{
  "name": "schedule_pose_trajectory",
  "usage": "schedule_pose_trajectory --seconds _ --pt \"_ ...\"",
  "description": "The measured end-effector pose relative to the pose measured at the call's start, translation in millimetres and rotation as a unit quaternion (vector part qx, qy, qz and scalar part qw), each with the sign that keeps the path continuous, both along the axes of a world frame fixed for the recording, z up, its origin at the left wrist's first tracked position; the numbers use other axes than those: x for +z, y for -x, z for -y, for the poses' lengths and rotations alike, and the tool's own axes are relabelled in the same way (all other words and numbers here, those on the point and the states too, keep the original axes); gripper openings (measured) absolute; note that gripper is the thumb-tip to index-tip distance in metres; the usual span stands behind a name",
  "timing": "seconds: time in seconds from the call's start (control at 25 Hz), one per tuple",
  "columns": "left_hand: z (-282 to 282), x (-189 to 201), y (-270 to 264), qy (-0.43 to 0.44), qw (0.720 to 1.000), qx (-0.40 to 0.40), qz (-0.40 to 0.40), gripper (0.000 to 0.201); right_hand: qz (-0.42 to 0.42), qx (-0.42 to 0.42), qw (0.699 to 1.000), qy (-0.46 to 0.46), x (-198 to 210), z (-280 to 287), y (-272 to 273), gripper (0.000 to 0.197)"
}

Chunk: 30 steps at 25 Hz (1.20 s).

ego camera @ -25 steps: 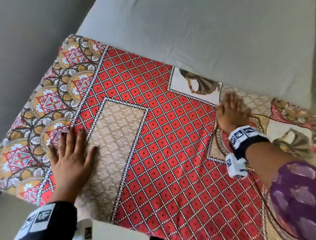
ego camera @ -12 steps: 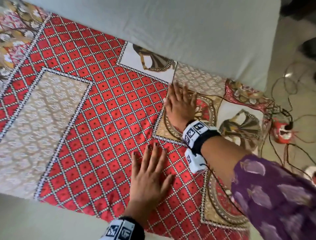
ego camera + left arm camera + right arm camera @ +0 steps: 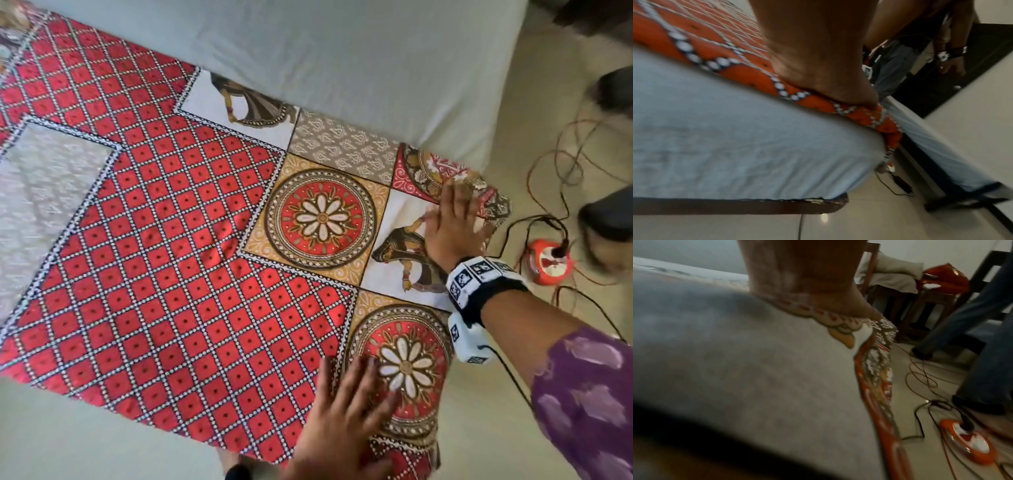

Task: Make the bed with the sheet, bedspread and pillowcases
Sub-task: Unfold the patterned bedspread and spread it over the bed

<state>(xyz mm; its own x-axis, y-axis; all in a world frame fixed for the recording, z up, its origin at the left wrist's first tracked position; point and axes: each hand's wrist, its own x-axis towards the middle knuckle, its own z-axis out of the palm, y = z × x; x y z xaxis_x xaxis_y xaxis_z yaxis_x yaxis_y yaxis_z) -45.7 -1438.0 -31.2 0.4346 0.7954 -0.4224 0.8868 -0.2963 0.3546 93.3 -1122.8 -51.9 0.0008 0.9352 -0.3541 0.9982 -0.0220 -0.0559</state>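
A folded bedspread (image 3: 164, 240) with red diamond checks and flower medallions lies across the bed on the grey sheet (image 3: 342, 51). My left hand (image 3: 346, 411) presses flat on its near right part, fingers spread beside a flower medallion. My right hand (image 3: 452, 219) lies flat on the far right corner, where the cloth bunches at the mattress edge. In the left wrist view the left hand (image 3: 818, 56) rests on the bedspread (image 3: 701, 37) above the sheet (image 3: 735, 138). The right wrist view shows the right hand (image 3: 801, 280) on the bedspread's hanging edge (image 3: 875, 353).
On the floor right of the bed sits an orange extension reel (image 3: 551, 263) among loose cables (image 3: 548, 164). Another person's feet (image 3: 606, 219) stand close by. A wooden chair holding cloth (image 3: 896, 275) is beyond. The dark wooden bed frame (image 3: 735, 206) runs under the mattress.
Both hands have slid rightwards along the bedspread, from its left and middle to its right end at the bed's edge. The view has followed them.
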Motion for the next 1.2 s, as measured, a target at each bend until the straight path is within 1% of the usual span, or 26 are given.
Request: schedule_pose_trajectory --seconds 0.04,0.08,0.12,0.16,0.24,0.28,0.32,0.4,0.48,0.52,0.6,0.68,0.72,0.76,0.8,0.84,0.88,0.92,0.96,1.0,1.04,1.08,1.16,1.2 --pt "1.0 0.5 -11.4 -0.016 0.999 -0.032 0.005 0.071 -0.001 -0.026 1.0 0.003 3.4 -1.5 -4.2 0.057" --pt "-0.4 0.8 -20.1 -0.034 0.998 -0.057 0.015 0.066 -0.001 -0.031 1.0 0.001 6.6 -2.7 -2.7 0.058" --pt "-2.9 0.6 -29.0 -0.049 0.995 -0.084 0.03 0.064 -0.006 -0.009 1.0 -0.008 10.3 -1.6 2.5 0.058" --pt "-6.1 -0.4 -37.6 -0.068 0.99 -0.116 0.038 0.065 -0.015 0.039 0.999 -0.021 13.7 2.2 12.5 0.059" --pt "-10.5 -4.4 -53.5 -0.082 0.979 -0.185 0.016 0.064 -0.038 0.156 0.987 -0.024 14.0 18.8 38.7 0.059" --pt "-12.8 -5.0 -59.9 -0.084 0.973 -0.215 -0.008 0.056 -0.043 0.191 0.981 -0.007 10.8 29.2 48.0 0.059" --pt "-14.0 -4.9 -63.9 -0.076 0.968 -0.239 -0.029 0.045 -0.044 0.204 0.978 0.011 5.6 37.5 50.6 0.059" --pt "-12.3 -3.5 -67.6 -0.045 0.96 -0.27 -0.06 0.032 -0.039 0.182 0.982 0.022 -4.3 42.5 34.5 0.06" --pt "-7.0 -2.9 -67.5 -0.054 0.955 -0.283 -0.064 0.024 -0.028 0.143 0.989 0.007 -8.7 41.6 4.2 0.06" --pt "-5.2 -2.8 -67.4 -0.057 0.953 -0.29 -0.067 0.024 -0.024 0.118 0.993 0.002 -8.0 40.9 -10.9 0.06" --pt "-0.2 -6.6 -70.1 -0.063 0.949 -0.301 -0.068 0.025 -0.025 0.031 0.999 0.02 -4.9 41.3 -34.5 0.062" --pt "6.4 -11.3 -74.9 -0.085 0.953 -0.287 -0.04 0.025 -0.036 -0.05 0.997 0.055 2.1 40.5 -42.2 0.065" --pt "8.4 -12.2 -75.3 -0.103 0.957 -0.27 -0.007 0.026 -0.037 -0.064 0.996 0.057 6.5 40.7 -37.7 0.066" --pt "6.5 -10.0 -72.6 -0.121 0.963 -0.239 0.019 0.03 -0.037 -0.049 0.997 0.036 10.4 41.0 -27.9 0.067" --pt "2.5 -5.4 -68.0 -0.137 0.973 -0.185 0.031 0.036 -0.042 -0.003 0.999 0.004 13.3 43.2 -13.4 0.066" --pt "-4.6 -0.5 -61.4 -0.146 0.983 -0.104 0.031 0.043 -0.053 0.061 0.996 -0.024 16.4 47.5 4.8 0.065" --pt "-12.5 4.2 -53.6 -0.138 0.99 -0.003 0.026 0.05 -0.068 0.127 0.989 -0.036 18.1 54.9 23.2 0.065" --pt "-17.5 7.8 -46.6 -0.116 0.989 0.095 0.015 0.055 -0.076 0.187 0.979 -0.033 16.7 65.0 38.2 0.065" --pt "-17.4 9.0 -41.6 -0.093 0.982 0.167 0.003 0.059 -0.078 0.235 0.968 -0.024 11.8 78.8 47.4 0.065" --pt "-11.8 6.9 -40.8 -0.075 0.978 0.195 -0.004 0.061 -0.068 0.271 0.96 -0.015 4.7 92.5 49.0 0.066" --pt "-2.3 2.7 -43.7 -0.064 0.981 0.185 0.002 0.063 -0.05 0.286 0.957 -0.016 -2.9 104.3 43.2 0.067" --pt "9.1 -2.5 -48.8 -0.066 0.985 0.16 0.008 0.065 -0.04 0.278 0.959 -0.027 -9.2 113.1 33.5 0.067" --pt "34.4 -10.3 -64.1 -0.064 0.993 0.095 0.01 0.07 -0.036 0.223 0.973 -0.045 -15.7 127.9 11.4 0.068" --pt "46.5 -11.8 -71.0 -0.053 0.997 0.057 -0.002 0.074 -0.04 0.19 0.98 -0.048 -17.0 135.2 0.4 0.068"
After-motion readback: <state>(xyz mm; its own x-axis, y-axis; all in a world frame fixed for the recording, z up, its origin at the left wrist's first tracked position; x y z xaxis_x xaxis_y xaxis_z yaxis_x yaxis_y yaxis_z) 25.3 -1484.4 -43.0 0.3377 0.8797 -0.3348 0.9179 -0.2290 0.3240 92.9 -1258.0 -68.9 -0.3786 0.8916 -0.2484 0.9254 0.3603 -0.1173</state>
